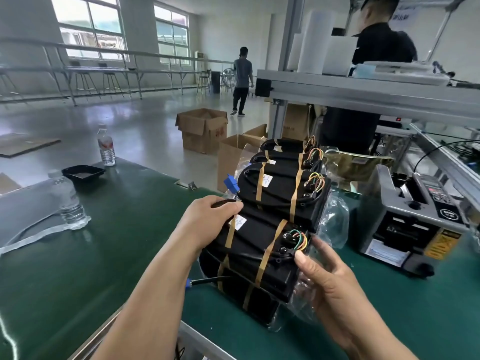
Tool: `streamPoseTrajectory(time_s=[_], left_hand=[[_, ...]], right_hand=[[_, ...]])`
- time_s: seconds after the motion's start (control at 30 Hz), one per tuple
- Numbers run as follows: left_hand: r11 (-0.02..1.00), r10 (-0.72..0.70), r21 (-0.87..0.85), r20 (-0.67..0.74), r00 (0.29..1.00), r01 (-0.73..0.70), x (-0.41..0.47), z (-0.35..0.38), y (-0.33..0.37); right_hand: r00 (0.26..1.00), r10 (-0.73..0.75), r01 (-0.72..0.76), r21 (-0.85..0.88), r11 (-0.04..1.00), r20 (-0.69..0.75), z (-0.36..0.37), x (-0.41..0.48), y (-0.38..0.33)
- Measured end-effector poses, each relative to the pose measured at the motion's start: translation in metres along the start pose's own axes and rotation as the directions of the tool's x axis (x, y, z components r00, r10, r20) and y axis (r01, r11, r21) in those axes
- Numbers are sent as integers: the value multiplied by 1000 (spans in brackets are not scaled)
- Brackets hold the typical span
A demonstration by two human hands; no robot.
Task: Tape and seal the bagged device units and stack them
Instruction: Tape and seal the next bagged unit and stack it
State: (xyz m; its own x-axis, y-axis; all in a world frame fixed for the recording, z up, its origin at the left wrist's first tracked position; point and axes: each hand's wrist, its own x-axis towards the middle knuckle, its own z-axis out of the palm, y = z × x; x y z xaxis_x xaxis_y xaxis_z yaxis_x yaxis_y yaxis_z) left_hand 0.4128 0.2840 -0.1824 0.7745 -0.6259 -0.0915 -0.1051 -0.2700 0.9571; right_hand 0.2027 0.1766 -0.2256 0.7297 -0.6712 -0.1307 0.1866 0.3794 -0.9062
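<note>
A black device unit (pixel 255 245) in a clear bag, bound by two tan tape bands, lies on top of a low stack at the near edge of the green table (pixel 117 229). My left hand (pixel 210 216) grips its far left end, fingers curled over the top edge. My right hand (pixel 330 276) holds its right end and the loose clear bag, thumb near the coloured wires. Behind it, several more bagged units (pixel 283 190) lean in a row, one with a blue connector (pixel 231 184).
A grey tape dispenser machine (pixel 413 216) stands to the right. Two water bottles (pixel 68 201) and a black tray (pixel 83 172) sit at the left. Open cardboard boxes (pixel 202 129) stand on the floor beyond. One person stands behind the conveyor frame at the right, another walks away in the distance.
</note>
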Motion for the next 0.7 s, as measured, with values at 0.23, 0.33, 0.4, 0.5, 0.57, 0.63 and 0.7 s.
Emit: streamPoseTrajectory(time_s=[0.23, 0.33, 0.4, 0.5, 0.57, 0.63, 0.7], left_hand=[[999, 17, 35, -50, 999, -15, -2, 0, -13], [997, -7, 81, -54, 998, 12, -3, 0, -19], [985, -14, 168, -112, 994, 33, -3, 3, -21], [946, 25, 322, -216, 976, 47, -4, 10, -22], [961, 29, 275, -222, 975, 34, -5, 11, -23], [965, 30, 261, -225, 974, 31, -7, 12, -24], [968, 58, 249, -242, 968, 4, -10, 14, -26]], right_hand=[[1000, -15, 13, -108, 994, -15, -4, -2, 17], [1000, -13, 13, -98, 995, -2, -3, -6, 23], [1000, -8, 9, -92, 996, 8, -4, -5, 23], [1000, 22, -21, -81, 997, 4, -5, -4, 22], [1000, 22, -22, -77, 997, -4, -3, -4, 20], [1000, 8, -9, -83, 997, -9, 0, -5, 20], [1000, -12, 12, -75, 997, -11, 1, -7, 22]])
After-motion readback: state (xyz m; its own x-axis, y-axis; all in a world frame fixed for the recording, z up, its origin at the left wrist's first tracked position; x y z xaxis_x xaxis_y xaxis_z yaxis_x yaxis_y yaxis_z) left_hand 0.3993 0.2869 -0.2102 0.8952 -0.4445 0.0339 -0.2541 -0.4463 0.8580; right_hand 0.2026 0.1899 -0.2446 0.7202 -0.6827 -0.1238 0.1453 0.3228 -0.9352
